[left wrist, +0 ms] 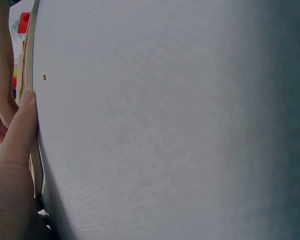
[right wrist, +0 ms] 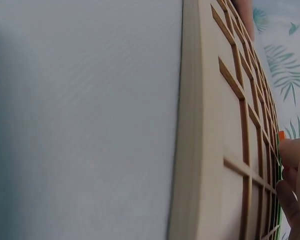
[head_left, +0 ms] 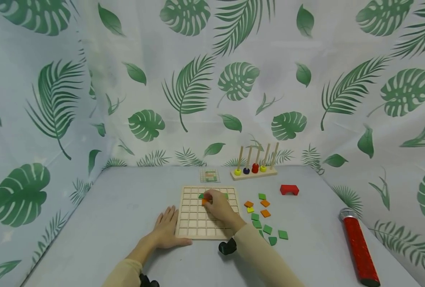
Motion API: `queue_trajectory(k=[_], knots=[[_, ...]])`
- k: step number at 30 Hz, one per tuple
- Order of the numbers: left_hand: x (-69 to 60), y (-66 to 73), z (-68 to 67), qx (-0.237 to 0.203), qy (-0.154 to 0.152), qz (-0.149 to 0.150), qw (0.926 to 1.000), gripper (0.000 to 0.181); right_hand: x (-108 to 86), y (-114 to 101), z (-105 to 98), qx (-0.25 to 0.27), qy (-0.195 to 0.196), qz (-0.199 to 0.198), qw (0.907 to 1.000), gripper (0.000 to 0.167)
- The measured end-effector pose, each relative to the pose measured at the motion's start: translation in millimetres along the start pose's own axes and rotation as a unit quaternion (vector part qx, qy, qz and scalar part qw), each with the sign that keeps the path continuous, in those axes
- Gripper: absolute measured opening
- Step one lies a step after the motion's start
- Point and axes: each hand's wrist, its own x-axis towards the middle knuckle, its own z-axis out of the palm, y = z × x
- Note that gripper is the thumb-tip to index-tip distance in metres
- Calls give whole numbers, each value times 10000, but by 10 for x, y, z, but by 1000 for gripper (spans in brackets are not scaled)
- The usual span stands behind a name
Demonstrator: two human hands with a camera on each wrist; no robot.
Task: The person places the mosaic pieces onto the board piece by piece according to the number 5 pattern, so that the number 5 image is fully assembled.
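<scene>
A wooden grid board (head_left: 194, 224) lies flat on the table in the head view. My left hand (head_left: 166, 231) rests spread beside its left edge, with the thumb along the near edge. Over the far rows, my right hand (head_left: 219, 205) pinches an orange tile (head_left: 204, 202); the tile also peeks out past the fingers in the right wrist view. Just beyond it a green piece (head_left: 200, 196) sits on the grid, and another green piece (head_left: 226, 195) shows right of the hand. The hand and forearm hide part of the board.
Several loose green, orange and yellow tiles (head_left: 265, 213) lie right of the board. Behind it are a pattern card (head_left: 210, 175) and a peg stand with beads (head_left: 254, 173). A red arch block (head_left: 289, 189) and a red cylinder (head_left: 360, 247) lie farther right.
</scene>
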Motion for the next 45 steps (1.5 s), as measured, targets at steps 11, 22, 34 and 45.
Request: queue_trajectory(k=[11, 22, 34, 45], knots=[[8, -30, 17, -31, -38, 63, 10000, 119, 57, -36, 122, -300, 77, 91, 9995, 26], [30, -23, 14, 9, -47, 10, 10000, 119, 82, -27, 123, -428, 176, 107, 9989, 28], [6, -23, 0, 34, -28, -55, 10000, 118, 39, -37, 40, 83, 188, 291, 9994, 28], [23, -37, 30, 134, -36, -116, 9998, 120, -67, 17, -216, 252, 657, 328, 9970, 28]])
